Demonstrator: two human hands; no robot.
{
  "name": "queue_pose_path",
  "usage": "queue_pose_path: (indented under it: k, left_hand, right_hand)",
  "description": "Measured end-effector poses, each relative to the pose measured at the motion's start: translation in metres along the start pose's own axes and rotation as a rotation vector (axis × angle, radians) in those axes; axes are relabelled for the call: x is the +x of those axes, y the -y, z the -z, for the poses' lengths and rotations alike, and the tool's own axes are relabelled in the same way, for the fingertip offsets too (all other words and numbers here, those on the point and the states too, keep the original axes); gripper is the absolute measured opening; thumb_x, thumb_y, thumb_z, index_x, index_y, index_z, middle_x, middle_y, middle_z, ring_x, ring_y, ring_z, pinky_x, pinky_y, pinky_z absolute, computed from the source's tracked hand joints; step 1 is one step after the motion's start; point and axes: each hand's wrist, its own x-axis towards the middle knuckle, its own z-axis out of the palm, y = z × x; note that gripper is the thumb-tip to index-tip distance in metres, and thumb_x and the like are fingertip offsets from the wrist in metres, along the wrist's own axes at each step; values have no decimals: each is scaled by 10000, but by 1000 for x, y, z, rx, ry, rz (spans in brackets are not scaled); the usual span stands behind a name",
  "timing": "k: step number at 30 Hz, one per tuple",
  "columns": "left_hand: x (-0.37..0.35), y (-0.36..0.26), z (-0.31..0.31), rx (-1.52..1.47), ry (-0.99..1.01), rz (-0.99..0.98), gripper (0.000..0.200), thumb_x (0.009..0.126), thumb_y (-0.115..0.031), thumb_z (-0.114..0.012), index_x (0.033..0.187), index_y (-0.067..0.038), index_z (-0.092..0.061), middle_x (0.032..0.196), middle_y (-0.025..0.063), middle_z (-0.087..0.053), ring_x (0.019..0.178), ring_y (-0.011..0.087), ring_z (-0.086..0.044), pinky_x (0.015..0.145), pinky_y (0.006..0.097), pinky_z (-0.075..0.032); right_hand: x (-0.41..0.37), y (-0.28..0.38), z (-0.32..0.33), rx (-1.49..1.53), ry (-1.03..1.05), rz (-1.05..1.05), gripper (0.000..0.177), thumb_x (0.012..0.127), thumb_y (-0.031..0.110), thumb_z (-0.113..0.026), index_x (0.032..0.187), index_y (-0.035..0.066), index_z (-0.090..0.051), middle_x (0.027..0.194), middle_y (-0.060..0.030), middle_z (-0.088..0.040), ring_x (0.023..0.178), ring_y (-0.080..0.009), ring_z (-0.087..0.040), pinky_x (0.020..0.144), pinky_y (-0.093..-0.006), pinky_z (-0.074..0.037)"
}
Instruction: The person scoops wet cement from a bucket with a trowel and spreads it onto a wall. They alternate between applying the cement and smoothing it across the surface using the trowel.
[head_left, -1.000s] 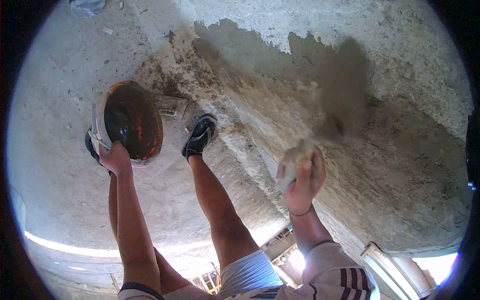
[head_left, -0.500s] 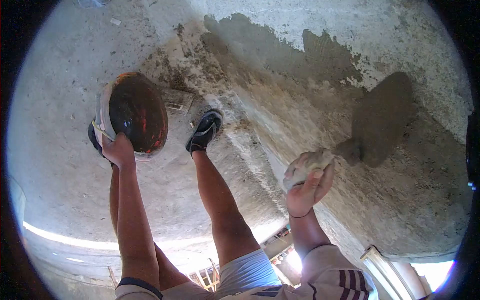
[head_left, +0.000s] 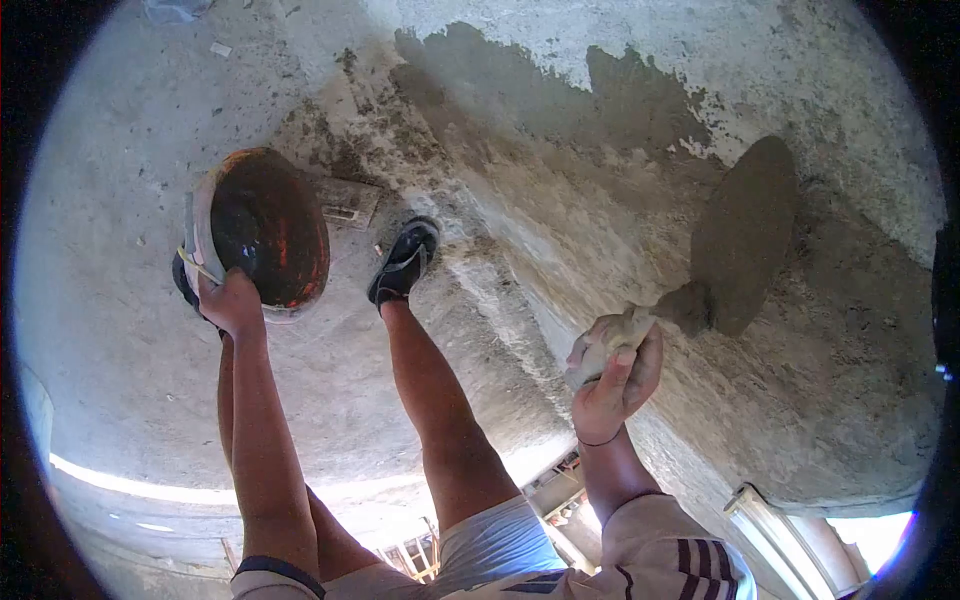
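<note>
Our two hands are both closed, one on a trowel, one on a bucket.
We see the right hand (head_left: 617, 378) curled round the handle end of the trowel (head_left: 743, 240), whose blade lies at one to two o'clock from it, in front of the wall (head_left: 610, 225); we cannot tell whether they touch. The left hand (head_left: 233, 303) grips the near rim of the bucket (head_left: 201, 235), its opening at one o'clock from that hand. Our left arm stretches nearly straight toward twelve; our right forearm also points up toward twelve.
</note>
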Motion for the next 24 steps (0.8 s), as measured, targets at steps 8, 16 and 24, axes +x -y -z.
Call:
queue_pose_path:
  k: [8,16,24]
  left_hand:
    - [6,14,-5,-87,-24,-103,438,638,-115,-542,1032,70,-594,871,249,-647,805,393,-629,728,407,-490]
    - [6,20,11,-38,39,-10,506,645,-79,-550,1108,126,-536,1044,243,-613,966,326,-604,864,370,-461]
    - [-65,-193,239,-451,347,204,505,698,65,-525,1202,79,-496,965,109,-613,859,172,-590,766,288,-473]
  right_hand:
    - [3,2,10,106,52,-195,515,885,441,-546,1117,-11,-460,858,-95,-544,686,-127,-514,508,-247,-441]
    - [-78,31,23,348,-8,-498,469,911,375,-535,1159,-11,-436,872,-96,-539,696,-135,-538,502,-257,-441]
    - [-117,140,58,101,489,-353,280,919,240,-516,1052,-6,-497,720,-39,-514,553,-90,-479,482,-231,-400]
